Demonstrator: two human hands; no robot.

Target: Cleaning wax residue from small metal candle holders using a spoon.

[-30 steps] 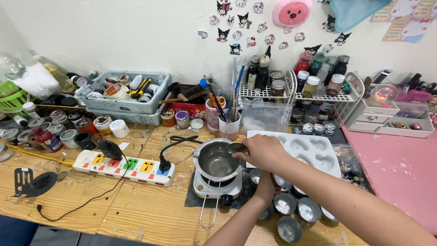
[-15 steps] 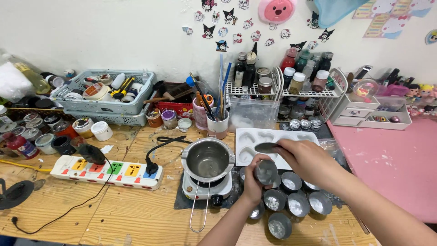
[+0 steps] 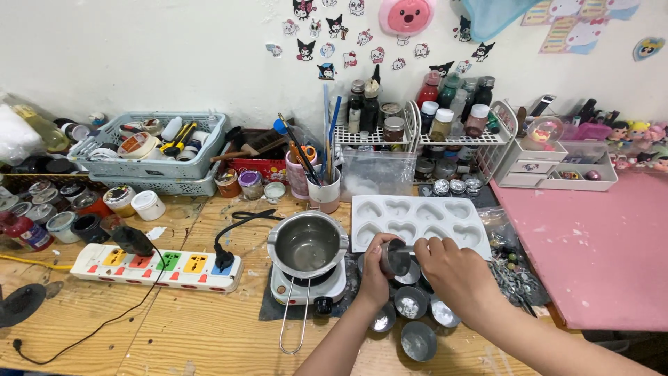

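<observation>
From the head camera, the left hand (image 3: 376, 268) is wrapped around a small metal cup (image 3: 394, 257) and holds it tipped on its side, just in front of the white heart tray (image 3: 417, 217). The right hand (image 3: 456, 271) is right beside it, and its fingers are pinched shut on something thin that pokes into the cup. It is too small to tell what that thin thing is.

Below the hands, more small metal cups (image 3: 410, 303) sit close together on the wooden table (image 3: 174, 327). One more round cup (image 3: 419, 341) sits nearest to the camera.

To the left of the hands, a silver pot (image 3: 307, 244) stands on a little white stove (image 3: 309, 285). The pot's wire handle (image 3: 292, 327) points toward the camera. A black plug (image 3: 224, 259) is stuck into a white power strip (image 3: 156, 268) with colored switches.

At the back, by the wall, there is a gray basket (image 3: 149, 167) full of tape and tools, a cup of brushes (image 3: 323, 191), and a wire shelf (image 3: 424, 136) of bottles. A pink table (image 3: 591, 244) is on the right.
</observation>
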